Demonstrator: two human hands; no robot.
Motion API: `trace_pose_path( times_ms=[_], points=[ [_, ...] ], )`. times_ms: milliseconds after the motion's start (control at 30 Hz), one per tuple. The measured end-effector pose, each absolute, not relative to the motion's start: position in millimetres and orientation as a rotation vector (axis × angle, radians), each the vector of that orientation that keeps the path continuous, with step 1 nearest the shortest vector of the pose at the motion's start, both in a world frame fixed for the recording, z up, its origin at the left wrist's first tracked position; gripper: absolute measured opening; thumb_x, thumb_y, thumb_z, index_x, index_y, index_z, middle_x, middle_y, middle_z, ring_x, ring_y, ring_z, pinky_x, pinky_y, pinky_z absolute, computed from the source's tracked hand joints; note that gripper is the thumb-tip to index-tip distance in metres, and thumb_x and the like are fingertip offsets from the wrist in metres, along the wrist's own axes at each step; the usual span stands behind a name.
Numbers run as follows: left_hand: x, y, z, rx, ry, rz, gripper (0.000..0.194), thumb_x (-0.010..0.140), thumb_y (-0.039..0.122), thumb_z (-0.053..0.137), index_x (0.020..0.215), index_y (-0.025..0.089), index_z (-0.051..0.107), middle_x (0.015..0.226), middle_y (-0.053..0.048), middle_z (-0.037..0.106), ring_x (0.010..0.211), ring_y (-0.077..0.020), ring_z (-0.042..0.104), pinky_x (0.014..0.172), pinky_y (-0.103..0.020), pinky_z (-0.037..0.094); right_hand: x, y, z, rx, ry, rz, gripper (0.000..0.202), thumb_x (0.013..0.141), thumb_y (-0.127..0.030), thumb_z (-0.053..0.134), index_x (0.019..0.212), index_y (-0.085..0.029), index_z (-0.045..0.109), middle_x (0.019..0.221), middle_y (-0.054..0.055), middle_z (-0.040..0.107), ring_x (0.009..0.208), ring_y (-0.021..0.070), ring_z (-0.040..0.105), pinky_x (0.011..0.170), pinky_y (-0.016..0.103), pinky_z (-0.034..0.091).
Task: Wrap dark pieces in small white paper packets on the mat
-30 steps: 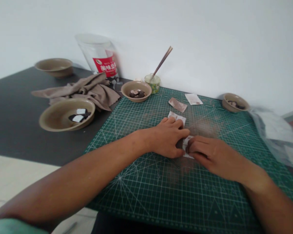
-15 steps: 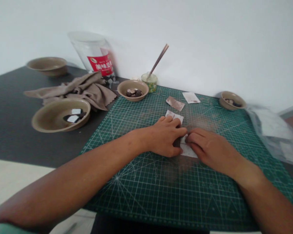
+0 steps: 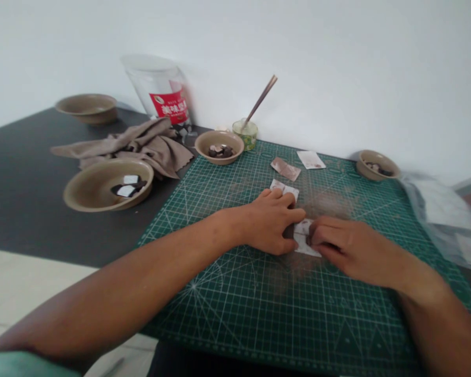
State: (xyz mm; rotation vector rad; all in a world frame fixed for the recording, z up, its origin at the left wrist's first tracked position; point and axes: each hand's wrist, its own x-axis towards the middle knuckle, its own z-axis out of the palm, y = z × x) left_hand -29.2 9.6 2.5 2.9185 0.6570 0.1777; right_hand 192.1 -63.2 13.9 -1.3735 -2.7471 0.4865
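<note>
Spreads L hand [image 3: 269,223] at L edge of white pc [image 3: 303,245] on mat [image 3: 267,309], bunches R hand [image 3: 347,246] over R side, can't tell if gripping.

Lower white piece [image 3: 305,248]: thin, flat, roughly rectangular, marked by a line across its face and by brownish smudges; it lies on the green gridded mat [image 3: 235,309], its right portion covered by the fingers of the right hand [image 3: 347,246]. Upper white piece [image 3: 284,187]: likewise flat and smudged, with a line across it, set slantwise on the mat beneath the fingertips of the left hand [image 3: 272,222], its far edge exposed. Dark brown patch [image 3: 289,231]: visible between the left thumb and index finger, adjoining the lower piece; its outline is mostly hidden. Whether the two white pieces join beneath the hand cannot be determined.
</note>
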Motion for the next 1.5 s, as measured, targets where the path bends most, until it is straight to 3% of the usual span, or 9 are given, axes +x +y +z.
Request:
trace_pose_path(
  times_ms=[200,367,533,700,833,1033,1167,1367,1500],
  points=[
    [-29.1,10.0,0.5,2.914,0.66,0.177,0.039,0.084,0.051,0.062,0.111,0.023,0.059,0.117,-0.012,0.055,0.106,-0.0334,0.052,0.09,-0.048,0.042,187.9,-63.7,12.1,-1.514,-2.629,0.29,0.016,0.099,-0.02,0.046,0.092,-0.02,0.06,0.095,0.005,0.062,0.084,0.0196,0.06,0.073,0.034,0.045],
    [-29.0,10.0,-0.2,2.916,0.638,0.19,0.04,0.084,0.052,0.062,0.111,0.022,0.059,0.118,-0.012,0.055,0.107,-0.0331,0.052,0.091,-0.048,0.042,188.8,-65.5,11.7,-1.364,-2.702,0.513,0.014,0.098,-0.017,0.048,0.092,-0.021,0.06,0.096,0.002,0.062,0.083,0.0167,0.06,0.074,0.031,0.045],
    [-29.1,10.2,1.0,2.905,0.657,0.172,0.04,0.084,0.051,0.063,0.111,0.022,0.059,0.118,-0.012,0.054,0.107,-0.0332,0.052,0.091,-0.048,0.041,189.4,-63.5,10.5,-1.517,-2.593,0.335,0.015,0.099,-0.02,0.048,0.09,-0.02,0.059,0.094,0.003,0.061,0.083,0.0185,0.059,0.073,0.033,0.044],
    [-29.0,9.8,1.1,2.903,0.646,0.17,0.039,0.085,0.052,0.062,0.11,0.022,0.059,0.118,-0.012,0.054,0.107,-0.033,0.052,0.091,-0.049,0.041,186.8,-63.9,9.9,-1.323,-2.661,0.573,0.012,0.098,-0.016,0.05,0.093,-0.021,0.06,0.096,0.002,0.063,0.085,0.0164,0.06,0.076,0.03,0.045],
    [-29.2,9.5,1.4,2.89,0.663,0.154,0.039,0.084,0.05,0.063,0.111,0.023,0.058,0.119,-0.011,0.054,0.107,-0.0326,0.051,0.092,-0.048,0.041,187.1,-63.0,9.3,-1.528,-2.552,0.343,0.014,0.099,-0.02,0.048,0.092,-0.02,0.059,0.095,0.004,0.062,0.086,0.0195,0.06,0.075,0.034,0.045],
    [-30.2,8.7,3.5,2.882,0.644,0.179,0.035,0.085,0.048,0.061,0.108,0.022,0.059,0.118,-0.011,0.054,0.108,-0.0323,0.052,0.093,-0.048,0.041,187.6,-64.8,12.4,-1.329,-2.672,0.598,0.011,0.097,-0.017,0.051,0.091,-0.022,0.06,0.096,0.003,0.064,0.084,0.0173,0.061,0.074,0.032,0.047],
    [-29.5,8.8,3.9,2.86,0.674,0.147,0.037,0.083,0.049,0.063,0.11,0.023,0.059,0.119,-0.011,0.054,0.109,-0.0328,0.051,0.093,-0.048,0.041,190.4,-61.9,11.3,-1.527,-2.545,0.336,0.014,0.099,-0.02,0.048,0.09,-0.021,0.06,0.095,0.005,0.063,0.084,0.0194,0.06,0.074,0.034,0.047],
    [-29.0,8.9,2.1,2.879,0.663,0.157,0.039,0.083,0.05,0.063,0.111,0.022,0.059,0.119,-0.012,0.054,0.11,-0.0336,0.051,0.094,-0.05,0.04,190.6,-62.5,13.0,-1.376,-2.636,0.588,0.012,0.097,-0.017,0.051,0.09,-0.021,0.059,0.095,0.002,0.063,0.084,0.0165,0.06,0.075,0.031,0.046],
    [-29.2,9.3,1.7,2.88,0.673,0.156,0.04,0.083,0.05,0.063,0.112,0.022,0.059,0.12,-0.012,0.054,0.11,-0.0339,0.051,0.093,-0.05,0.041,189.2,-61.9,10.4,-1.517,-2.521,0.414,0.015,0.099,-0.02,0.049,0.089,-0.02,0.06,0.093,0.004,0.063,0.085,0.019,0.059,0.076,0.033,0.046]
  ],
)
